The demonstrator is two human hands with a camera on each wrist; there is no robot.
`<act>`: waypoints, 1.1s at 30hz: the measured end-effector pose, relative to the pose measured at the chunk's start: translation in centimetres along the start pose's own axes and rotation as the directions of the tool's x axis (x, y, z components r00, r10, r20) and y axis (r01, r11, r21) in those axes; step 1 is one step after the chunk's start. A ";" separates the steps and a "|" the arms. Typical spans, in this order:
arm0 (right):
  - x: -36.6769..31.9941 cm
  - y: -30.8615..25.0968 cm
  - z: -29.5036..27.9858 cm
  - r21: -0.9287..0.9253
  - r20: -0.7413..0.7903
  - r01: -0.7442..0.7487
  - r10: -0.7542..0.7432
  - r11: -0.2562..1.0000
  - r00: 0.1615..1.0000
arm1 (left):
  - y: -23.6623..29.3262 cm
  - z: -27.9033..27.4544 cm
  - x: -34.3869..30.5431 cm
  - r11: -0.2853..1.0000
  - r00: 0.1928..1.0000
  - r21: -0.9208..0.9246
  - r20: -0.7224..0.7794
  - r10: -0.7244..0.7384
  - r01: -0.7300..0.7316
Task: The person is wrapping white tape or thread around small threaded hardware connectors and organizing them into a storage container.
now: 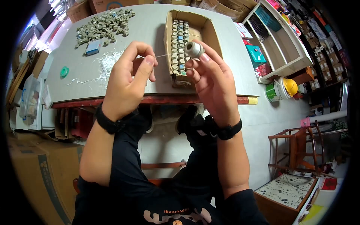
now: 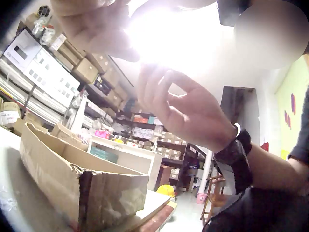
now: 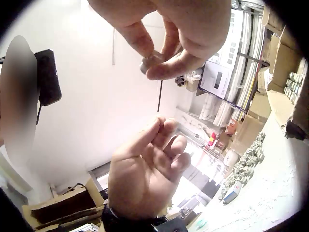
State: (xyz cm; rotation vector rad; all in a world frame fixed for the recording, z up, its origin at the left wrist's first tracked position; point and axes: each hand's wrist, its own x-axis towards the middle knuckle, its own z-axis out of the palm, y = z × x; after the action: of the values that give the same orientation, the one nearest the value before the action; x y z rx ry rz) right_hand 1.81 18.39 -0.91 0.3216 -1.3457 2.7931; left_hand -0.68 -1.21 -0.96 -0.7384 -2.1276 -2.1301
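Grey ringed fitting (image 1: 197, 49), held up by right hand (image 1: 215, 80), appears over the cardboard box (image 1: 205, 32) in head view; wrist views put the hands higher than the box, exact gap unclear. Fitting is off to the right of left hand (image 1: 129, 77), apart from it, pale strand (image 1: 163, 56) strung between. Key relation: strand comes in roughly crosswise from the left-hand pinch; fitting's bore end faces left and up toward the head camera, body running back to the right. Long axis looks near sideways, tilted; exact angle can't be told.

Right hand is the nearer one, already on it. Right grip: nearly closed, thumb and fingertips round the fitting, lower fingers bent, palm turned toward the person, wrist below the fingers. Left grip: thumb and forefinger together on the strand, no visible opening, other fingers curled, forearm angled up from the near side.

Rows of fittings (image 1: 174, 37) stand inside the box along its left side. Loose pile of fittings (image 1: 108, 24) is left of the box on the counter (image 1: 148, 22), small blue-and-white box (image 1: 93, 47) at the pile's near edge. White tangle (image 1: 108, 62) also left of the box, nearer the person; green ring (image 1: 64, 72) farther left.
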 end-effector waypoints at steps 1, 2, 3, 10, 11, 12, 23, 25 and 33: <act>0.1 -0.1 0.1 -0.053 -0.046 0.016 -0.018 0.998 0.999 | 0.0 -0.1 -0.1 1.000 1.000 -0.021 0.007 0.006 -0.006; 0.1 0.0 0.2 -0.081 -0.080 0.012 -0.018 0.997 0.997 | -0.1 -0.2 -0.1 0.999 1.000 -0.043 0.013 0.015 -0.015; 0.1 0.1 0.2 -0.111 -0.113 0.006 -0.019 0.994 0.993 | -0.1 -0.3 -0.2 0.999 1.000 -0.050 0.011 0.023 -0.023; 0.3 0.8 0.2 -0.238 -0.224 0.010 -0.065 0.971 0.972 | 0.2 -0.5 -0.4 0.995 0.998 -0.081 0.012 0.061 -0.060; 0.3 0.9 0.1 -0.264 -0.237 0.006 -0.071 0.964 0.969 | 0.2 -0.5 -0.4 0.993 0.997 -0.092 0.008 0.077 -0.076; 0.3 0.8 0.1 -0.309 -0.228 0.006 -0.080 0.951 0.970 | 0.2 -0.5 -0.4 0.989 0.995 -0.111 -0.012 0.097 -0.098; -0.1 0.9 0.3 -0.533 0.003 -0.140 0.167 0.834 0.986 | -0.8 -2.5 0.8 0.964 0.950 -0.204 -0.292 0.109 -0.173; -0.2 0.9 0.5 -0.506 0.043 -0.152 0.200 0.849 0.979 | -0.6 -2.6 1.1 0.945 0.945 -0.295 -0.325 0.036 -0.138; -0.2 0.5 1.3 -0.420 0.113 -0.248 0.321 0.873 0.940 | -0.8 -4.3 1.1 0.632 0.991 -0.768 0.131 -0.008 0.106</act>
State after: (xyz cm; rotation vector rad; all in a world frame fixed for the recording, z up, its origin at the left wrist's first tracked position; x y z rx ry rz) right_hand 2.21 17.14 -0.57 0.3921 -2.1244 2.6500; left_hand -3.23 -4.95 -1.05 -0.8371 -1.1561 -3.1203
